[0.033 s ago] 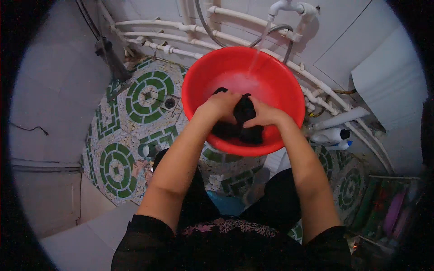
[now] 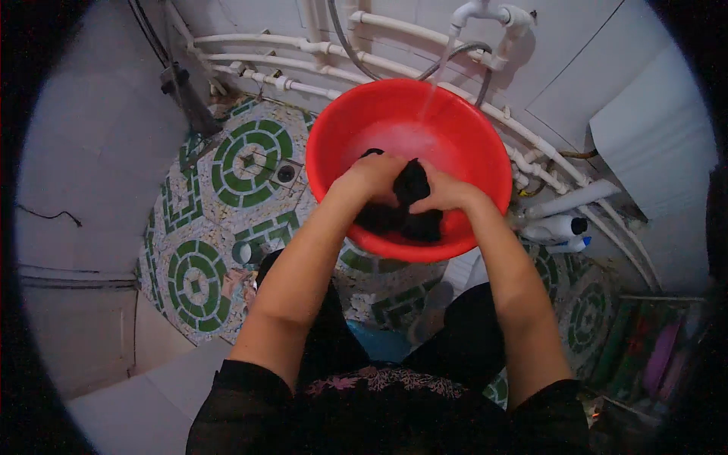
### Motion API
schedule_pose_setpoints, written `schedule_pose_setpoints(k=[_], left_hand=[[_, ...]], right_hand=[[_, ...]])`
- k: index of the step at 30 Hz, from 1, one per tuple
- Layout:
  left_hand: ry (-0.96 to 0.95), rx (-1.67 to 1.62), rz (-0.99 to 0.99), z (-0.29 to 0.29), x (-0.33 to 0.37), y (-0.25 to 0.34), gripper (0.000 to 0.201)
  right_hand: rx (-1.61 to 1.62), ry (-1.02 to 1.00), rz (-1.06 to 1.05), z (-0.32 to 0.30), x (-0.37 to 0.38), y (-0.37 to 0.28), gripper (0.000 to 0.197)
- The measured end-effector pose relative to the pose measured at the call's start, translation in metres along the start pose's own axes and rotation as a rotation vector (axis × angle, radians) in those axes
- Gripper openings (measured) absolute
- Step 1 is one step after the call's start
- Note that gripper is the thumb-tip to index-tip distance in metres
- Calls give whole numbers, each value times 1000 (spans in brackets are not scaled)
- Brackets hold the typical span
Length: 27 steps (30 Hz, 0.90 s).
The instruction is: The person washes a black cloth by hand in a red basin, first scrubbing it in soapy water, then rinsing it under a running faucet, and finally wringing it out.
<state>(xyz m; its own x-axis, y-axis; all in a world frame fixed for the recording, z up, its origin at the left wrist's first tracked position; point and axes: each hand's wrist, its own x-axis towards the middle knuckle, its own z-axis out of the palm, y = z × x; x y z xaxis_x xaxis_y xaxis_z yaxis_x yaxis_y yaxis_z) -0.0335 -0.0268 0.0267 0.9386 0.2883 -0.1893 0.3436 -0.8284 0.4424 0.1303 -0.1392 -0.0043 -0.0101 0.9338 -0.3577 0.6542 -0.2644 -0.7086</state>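
Inside a round red basin [image 2: 491,152] lies a bunched, wet-looking black cloth [image 2: 412,182]; what kind of garment or cloth it is cannot be made out. My left hand [image 2: 377,178] is closed on the cloth's left side, and my right hand [image 2: 444,189] grips it from the right. Part of the cloth bulges up between the two hands, while the rest hangs below them along the basin's near wall. Water [image 2: 429,98] runs from a white pipe outlet [image 2: 474,10] into whitish, sudsy water [image 2: 398,138] behind my hands.
White pipes [image 2: 254,39] and a grey hose [image 2: 339,34] follow the wall behind the basin. Bottles [image 2: 557,227] lie at right, near the pipes. A floor drain [image 2: 286,174] and a small cup [image 2: 243,252] are on the green-patterned floor [image 2: 196,287] at left.
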Motion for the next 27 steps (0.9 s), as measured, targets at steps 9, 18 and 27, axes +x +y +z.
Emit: schedule_pose_setpoints(k=[9,18,27], left_hand=[[165,-25,11,5,5,2,47],[599,-207,242,-13,-16,13,45],[-152,-98,61,-11,-37,14,71]], right_hand=[[-5,199,-106,-5,1,6,76],[-264,529,-63,-37,-47,-70,69],[-197,107,15,-42,-41,-45,53]])
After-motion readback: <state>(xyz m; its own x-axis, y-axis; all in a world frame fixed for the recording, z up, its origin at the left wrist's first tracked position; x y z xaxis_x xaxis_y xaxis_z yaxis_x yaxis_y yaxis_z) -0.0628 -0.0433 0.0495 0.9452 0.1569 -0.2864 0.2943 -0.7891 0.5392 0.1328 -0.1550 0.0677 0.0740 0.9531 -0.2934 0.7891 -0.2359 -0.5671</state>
